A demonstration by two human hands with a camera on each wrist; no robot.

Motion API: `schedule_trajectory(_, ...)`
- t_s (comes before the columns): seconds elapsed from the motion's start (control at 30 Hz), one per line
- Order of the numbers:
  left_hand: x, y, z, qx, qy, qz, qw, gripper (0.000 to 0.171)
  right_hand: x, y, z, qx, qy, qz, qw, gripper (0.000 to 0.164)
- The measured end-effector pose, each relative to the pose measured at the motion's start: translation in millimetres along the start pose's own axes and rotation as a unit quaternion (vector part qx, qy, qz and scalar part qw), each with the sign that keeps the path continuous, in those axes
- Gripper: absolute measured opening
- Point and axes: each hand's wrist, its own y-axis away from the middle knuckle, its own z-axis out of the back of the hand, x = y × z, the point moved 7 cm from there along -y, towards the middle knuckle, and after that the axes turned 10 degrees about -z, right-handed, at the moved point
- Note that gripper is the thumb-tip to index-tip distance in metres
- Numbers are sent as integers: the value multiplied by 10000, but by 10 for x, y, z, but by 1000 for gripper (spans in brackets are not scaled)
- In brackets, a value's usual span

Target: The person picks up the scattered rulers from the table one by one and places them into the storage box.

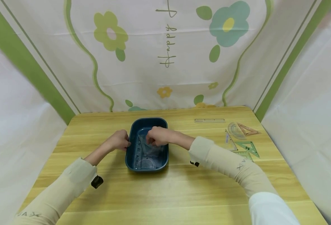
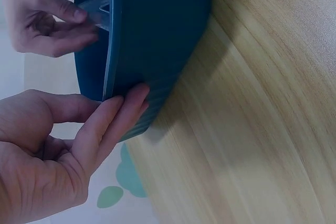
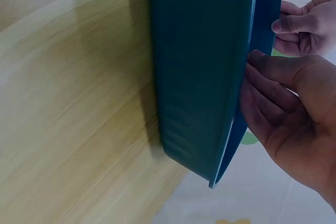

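Note:
A dark blue plastic bin (image 1: 165, 164) stands on the wooden table. My left hand (image 1: 120, 139) grips its left rim, thumb inside and fingers against the outer wall (image 2: 157, 30) in the left wrist view. Over the inside of the bin, my right hand (image 1: 159, 136) pinches a clear plastic piece (image 2: 103, 10) with a triangular cutout, which looks like a set square. In the right wrist view the rim hides what the right hand's fingertips (image 3: 256, 54) hold. A clear protractor (image 1: 147, 163) and a clear stencil ruler (image 1: 138, 154) with shaped cutouts lie in the bin.
At the table's right lie a straight ruler (image 1: 209, 120), another clear protractor (image 1: 236, 130), an orange set square (image 1: 248, 129), a green set square (image 1: 248, 148), a clear set square (image 1: 231, 140) and a greenish piece (image 1: 245, 155). A flowered curtain (image 1: 143, 72) hangs behind.

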Motion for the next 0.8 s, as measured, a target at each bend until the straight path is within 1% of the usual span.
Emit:
schedule_trajectory(0.07, 1, 0, -9, 3, 27, -6, 10000, 24, -23, 20, 16, -118, 123, -19, 9999, 19)
schedule_trajectory(0.17, 2, -1, -15, 8, 64, -12, 10000, 24, -77, 81, 66, -327, 133, -38, 9994, 18)
schedule_trajectory(0.33, 7, 0, -6, 15, 0, -28, 10000, 25, -191, 277, 183, -655, -48, -4, 9978, 17)
schedule_trajectory(0.43, 9, 3, -2, 20, -38, -47, 10000, 23, -292, 426, 245, -692, -241, -93, 9973, 17)
schedule_trajectory(0.6, 18, 0, -7, 34, -39, -42, 10000, 22, -557, 676, 314, -772, -799, -331, 9933, 18)
schedule_trajectory(0.7, 20, -5, -7, 39, -55, -37, 10000, 22, -757, 818, 328, -864, -1038, -512, 9895, 19)
schedule_trajectory(0.8, 8, -8, -6, 41, -83, -56, 9999, 21, -978, 954, 322, -936, -1156, -773, 9859, 19)
